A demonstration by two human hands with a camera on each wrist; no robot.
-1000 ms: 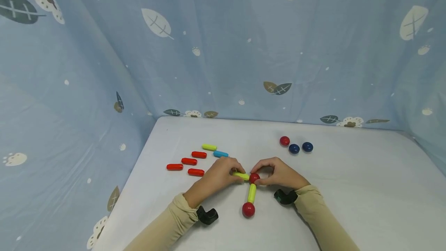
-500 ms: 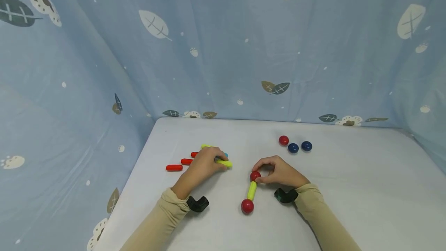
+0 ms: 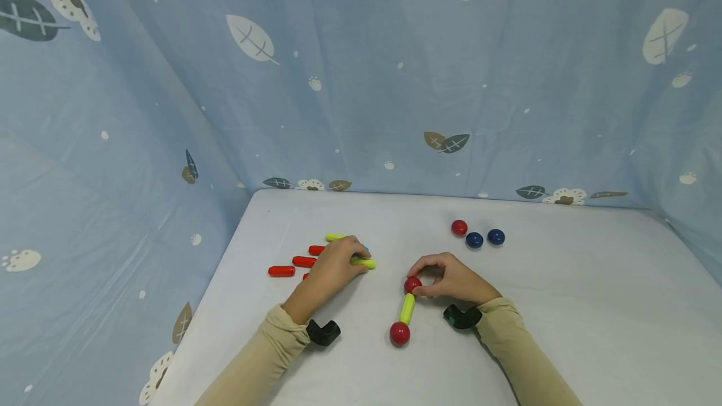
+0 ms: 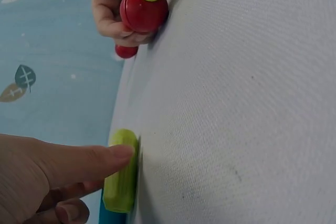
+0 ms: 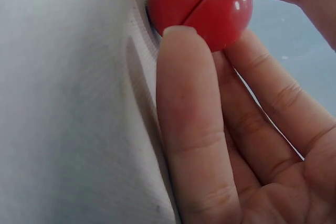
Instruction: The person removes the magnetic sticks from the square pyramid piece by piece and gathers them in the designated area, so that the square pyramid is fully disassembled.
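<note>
My left hand point(image 3: 334, 263) pinches a yellow-green ribbed rod point(image 3: 366, 263) low over the table. In the left wrist view its thumb lies across that rod, with the other fingers partly hidden behind. My right hand point(image 3: 454, 282) holds a red ball point(image 3: 412, 285) between thumb and fingers; the right wrist view shows a groove round this ball point(image 5: 202, 3). A second yellow-green rod point(image 3: 407, 309) joins it to another red ball point(image 3: 400, 333) nearer the front.
Several red rods point(image 3: 281, 271) lie left of my left hand, which partly covers some of them. Behind it are a yellow-green rod point(image 3: 334, 237) and a mostly hidden blue rod point(image 4: 107, 214). Farther back right sit a red ball point(image 3: 459, 227) and two dark blue balls point(image 3: 474, 240).
My left hand has carried its yellow-green rod away from the held red ball, leftward and back toward the loose rods. My right hand stays at the red ball.
</note>
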